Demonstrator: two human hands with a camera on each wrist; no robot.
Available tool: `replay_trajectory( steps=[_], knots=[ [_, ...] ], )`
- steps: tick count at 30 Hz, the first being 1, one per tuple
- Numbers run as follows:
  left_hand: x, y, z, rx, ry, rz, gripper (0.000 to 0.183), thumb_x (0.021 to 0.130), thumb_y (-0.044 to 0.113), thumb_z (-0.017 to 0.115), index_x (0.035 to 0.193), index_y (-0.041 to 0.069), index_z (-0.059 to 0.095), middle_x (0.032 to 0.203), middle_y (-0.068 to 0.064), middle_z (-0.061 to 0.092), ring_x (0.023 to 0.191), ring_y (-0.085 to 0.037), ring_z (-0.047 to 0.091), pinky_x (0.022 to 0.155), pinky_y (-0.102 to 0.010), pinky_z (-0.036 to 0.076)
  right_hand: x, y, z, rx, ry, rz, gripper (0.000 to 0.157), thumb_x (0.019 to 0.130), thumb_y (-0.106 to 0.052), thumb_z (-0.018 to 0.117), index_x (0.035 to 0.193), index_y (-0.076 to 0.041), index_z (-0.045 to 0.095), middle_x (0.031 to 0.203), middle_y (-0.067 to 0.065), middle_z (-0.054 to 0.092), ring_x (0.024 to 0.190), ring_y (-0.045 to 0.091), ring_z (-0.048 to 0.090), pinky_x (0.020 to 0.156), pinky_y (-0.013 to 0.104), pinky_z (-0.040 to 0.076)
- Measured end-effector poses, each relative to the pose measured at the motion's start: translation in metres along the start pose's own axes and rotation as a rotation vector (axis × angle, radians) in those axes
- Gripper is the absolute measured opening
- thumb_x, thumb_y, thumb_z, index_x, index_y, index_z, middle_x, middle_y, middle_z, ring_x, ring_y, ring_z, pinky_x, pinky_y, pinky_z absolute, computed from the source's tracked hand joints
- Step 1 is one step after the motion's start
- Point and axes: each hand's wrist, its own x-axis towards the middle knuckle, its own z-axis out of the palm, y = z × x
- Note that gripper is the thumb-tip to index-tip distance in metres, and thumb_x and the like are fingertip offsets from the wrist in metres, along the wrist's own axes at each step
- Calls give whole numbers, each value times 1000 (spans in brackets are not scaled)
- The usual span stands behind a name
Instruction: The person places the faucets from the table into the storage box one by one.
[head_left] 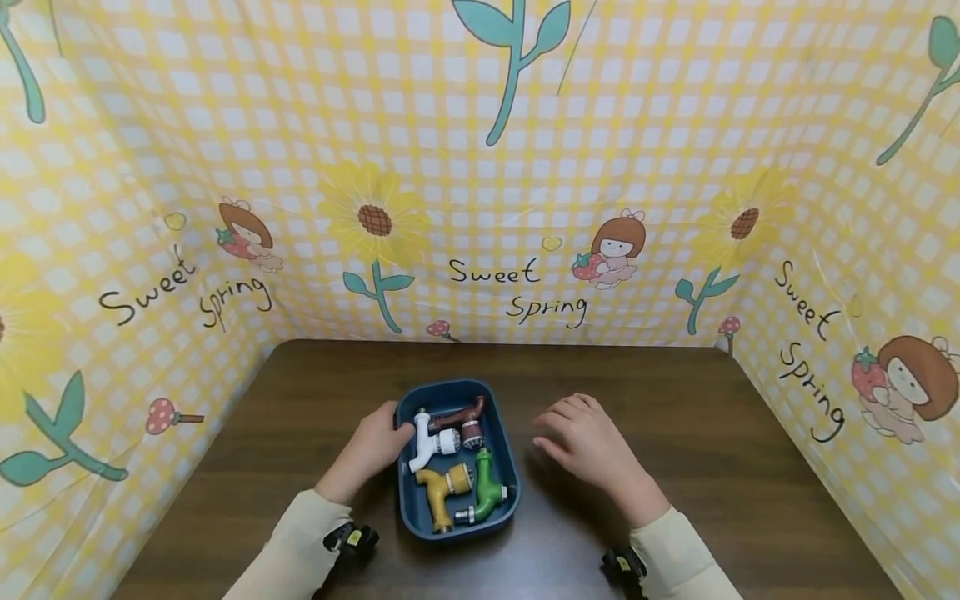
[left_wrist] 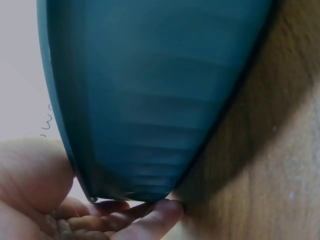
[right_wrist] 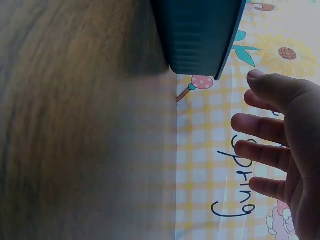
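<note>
A dark blue plastic tray (head_left: 402,507) sits on the table with toy-like water taps lying in it. The white tap (head_left: 422,442) is at its left, the brown tap (head_left: 474,414) at the far end, the yellow tap (head_left: 435,496) near the front and the green tap (head_left: 487,483) on the right. My left hand (head_left: 375,442) grips the tray's far left side, thumb at the rim and fingers against the outer wall (left_wrist: 150,115). To the right of the tray, my right hand (head_left: 588,442) holds nothing, its fingers (right_wrist: 260,127) spread apart.
The brown wooden table (head_left: 675,417) extends on both sides of the tray. A yellow-checked cloth (head_left: 480,200) with printed flowers and lettering stands as walls at the back, left and right. Each sleeve carries a black wrist camera.
</note>
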Motion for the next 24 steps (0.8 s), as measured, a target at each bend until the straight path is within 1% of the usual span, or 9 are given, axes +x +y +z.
replay_trajectory(
  steps=[7,11,18,24],
  knots=[
    [-2,-5,2,-18,-1,13,42,101,21,55,134,-4,55,125,-20,65,102,-26,63,92,-51,55,-2,3,1,-12,1,9,23,94,-40,73,111,-25,76,106,-8,72,106,16,63,107,49,44],
    [-3,-6,2,-25,10,18,41,102,24,54,132,-4,57,124,-20,66,105,-28,64,94,-53,54,-3,6,1,1,16,5,22,92,-36,76,110,-24,76,106,-7,72,105,17,63,105,49,45],
    [-2,-2,-2,-19,24,22,43,103,25,52,134,-5,56,126,-22,66,107,-29,63,95,-53,54,-2,11,-3,-7,25,15,24,92,-36,75,112,-23,76,107,-7,72,106,19,63,105,49,44],
    [-1,2,-3,-13,30,23,46,103,25,52,138,-5,54,127,-21,65,101,-26,62,91,-49,55,-4,13,-4,-5,37,23,25,91,-34,77,112,-21,76,107,-6,72,105,20,63,104,50,45]
  ],
)
